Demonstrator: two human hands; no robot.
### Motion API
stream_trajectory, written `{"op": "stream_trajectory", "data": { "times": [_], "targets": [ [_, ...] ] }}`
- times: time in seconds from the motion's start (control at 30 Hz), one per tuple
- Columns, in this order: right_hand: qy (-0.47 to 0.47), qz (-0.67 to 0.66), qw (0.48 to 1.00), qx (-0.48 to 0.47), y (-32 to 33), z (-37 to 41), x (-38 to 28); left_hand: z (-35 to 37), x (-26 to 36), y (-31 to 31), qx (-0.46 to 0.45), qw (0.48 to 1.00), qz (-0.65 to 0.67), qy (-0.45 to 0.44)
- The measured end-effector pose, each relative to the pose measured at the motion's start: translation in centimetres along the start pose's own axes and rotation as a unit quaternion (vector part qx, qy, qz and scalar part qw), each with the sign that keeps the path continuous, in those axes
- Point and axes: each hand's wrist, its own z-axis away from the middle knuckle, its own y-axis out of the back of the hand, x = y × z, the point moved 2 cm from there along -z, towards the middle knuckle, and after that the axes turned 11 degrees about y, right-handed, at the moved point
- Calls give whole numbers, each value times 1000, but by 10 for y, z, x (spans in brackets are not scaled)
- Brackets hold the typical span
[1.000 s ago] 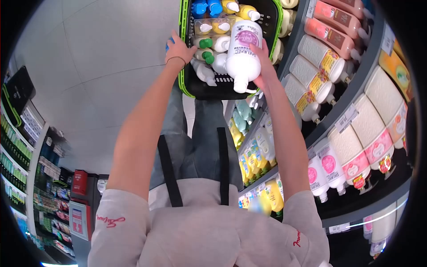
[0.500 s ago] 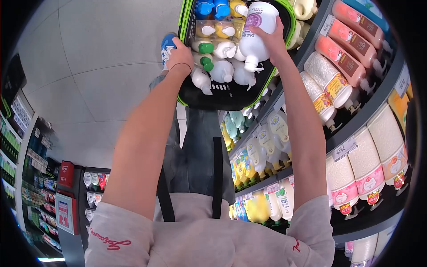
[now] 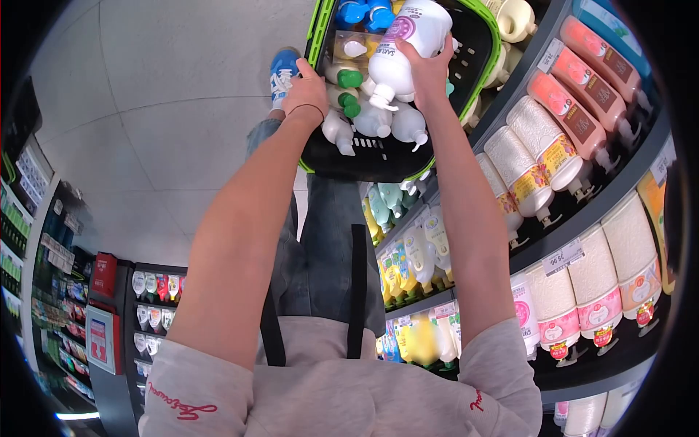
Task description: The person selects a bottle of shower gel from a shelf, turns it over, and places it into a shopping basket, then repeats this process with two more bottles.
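A black shopping basket [image 3: 378, 156] with a green rim sits low in front of me, filled with several pump bottles, some with green caps, some with blue caps. My left hand [image 3: 307, 89] grips the basket's left rim. My right hand [image 3: 429, 69] is closed around a large white pump bottle [image 3: 404, 40] with a purple label, held inside the basket above the other bottles, pump end pointing toward me.
Curved store shelves [image 3: 582, 197] on the right hold rows of white, pink and yellow bottles with price tags. Grey tiled floor [image 3: 167, 109] lies to the left. A blue shoe [image 3: 282, 73] shows beside the basket. More stocked shelves [image 3: 44, 262] stand at far left.
My right hand has carried the white bottle from near the basket's front edge deeper in over the other bottles. The basket has shifted slightly right in view.
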Motion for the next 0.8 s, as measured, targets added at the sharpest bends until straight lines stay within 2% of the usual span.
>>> {"op": "stream_trajectory", "data": {
  "times": [0.03,0.13,0.17,0.23,0.33,0.47,0.57,0.63,0.8],
  "targets": [
    [-2,0,1000,-1,-6,1,6,0,-1,0,-1,1000,-1,3],
    [4,-3,995,97,-16,5,19,0,-2,-1,-4,1000,-2,-9],
    [4,-3,995,98,-19,6,21,1,-1,0,-3,1000,0,-10],
    [-39,43,988,146,-25,11,19,0,-1,-1,-1,1000,1,-11],
    [-72,68,981,169,-29,14,16,-1,-1,2,0,1000,-8,-6],
    [-54,55,983,165,-27,10,28,0,-1,2,-8,1000,-5,-7],
    [-85,-1,983,164,-23,10,24,0,-1,2,-12,1000,-3,-8],
    [-75,-93,982,146,-20,8,19,-1,-2,1,-17,1000,-3,-9],
    [-58,-119,981,141,-20,2,11,0,-2,2,-21,1000,8,-6]
  ]
}}
